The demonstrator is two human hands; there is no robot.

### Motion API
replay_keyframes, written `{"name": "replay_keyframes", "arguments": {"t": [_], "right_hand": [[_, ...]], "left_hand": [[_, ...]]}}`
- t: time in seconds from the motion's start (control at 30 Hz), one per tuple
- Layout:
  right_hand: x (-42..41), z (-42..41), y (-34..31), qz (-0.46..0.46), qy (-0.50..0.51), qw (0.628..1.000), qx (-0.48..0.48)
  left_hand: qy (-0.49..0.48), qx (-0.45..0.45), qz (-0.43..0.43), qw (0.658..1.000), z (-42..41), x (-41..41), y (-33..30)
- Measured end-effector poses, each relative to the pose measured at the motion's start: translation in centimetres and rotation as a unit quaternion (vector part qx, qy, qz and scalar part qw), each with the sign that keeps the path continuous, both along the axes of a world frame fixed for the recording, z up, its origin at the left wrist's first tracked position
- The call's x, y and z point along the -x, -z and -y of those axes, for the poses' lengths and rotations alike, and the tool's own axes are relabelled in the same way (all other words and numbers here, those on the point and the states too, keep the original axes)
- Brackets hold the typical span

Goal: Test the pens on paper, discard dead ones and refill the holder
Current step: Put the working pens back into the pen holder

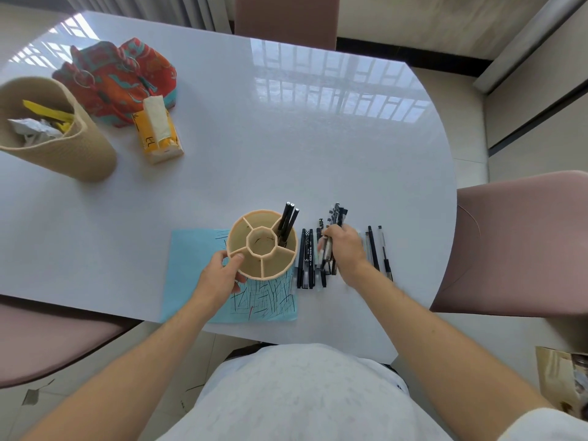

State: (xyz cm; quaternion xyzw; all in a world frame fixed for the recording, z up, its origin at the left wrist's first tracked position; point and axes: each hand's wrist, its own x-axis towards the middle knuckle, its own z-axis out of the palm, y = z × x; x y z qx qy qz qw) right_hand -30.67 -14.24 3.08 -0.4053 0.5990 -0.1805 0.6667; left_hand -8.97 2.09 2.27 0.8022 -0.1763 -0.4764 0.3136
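A tan round pen holder (263, 275) with several compartments stands on a light blue paper (191, 256) covered in scribbled test lines. Three black pens (288, 224) stick out of its upper right compartment. My left hand (222, 275) grips the holder's near left rim, thumb over the edge. My right hand (345, 249) grips a bundle of black pens (335, 218) just right of the holder. More pens lie on the table: a few (306, 259) between holder and hand, and others (380, 249) to the right of my wrist.
A woven beige basket (79, 154) with crumpled paper and yellow scraps lies at the far left. Beside it are an orange patterned cloth bag (121, 78) and a yellow tissue pack (159, 135). Pink chairs stand at the right (521, 243), at the left and behind the table.
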Motion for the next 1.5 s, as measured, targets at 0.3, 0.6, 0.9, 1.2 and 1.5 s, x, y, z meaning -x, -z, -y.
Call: {"name": "replay_keyframes", "arguments": {"t": [0.3, 0.6, 0.9, 1.2, 1.5], "right_hand": [[-3.6, -2.1, -2.2, 0.289, 0.138, 0.940, -0.119], [-4.1, -3.2, -2.2, 0.253, 0.137, 0.957, -0.048], [-4.9, -3.9, -2.2, 0.180, 0.155, 0.971, 0.021], [-5.2, -4.5, -1.3, 0.123, 0.078, 0.988, 0.058], [-4.4, -4.4, -2.0, 0.156, 0.073, 0.981, 0.084]], "left_hand": [[0.003, 0.005, -0.016, 1.000, -0.7, 1.4, -0.3], [-0.006, 0.024, -0.011, 1.000, -1.2, 0.5, -0.6], [-0.022, 0.018, -0.008, 1.000, 0.0, 0.0, -0.1], [-0.021, 0.020, -0.029, 0.999, -0.4, 0.5, 0.0], [-0.026, 0.024, -0.034, 0.999, -0.1, 0.5, -0.2]]}}
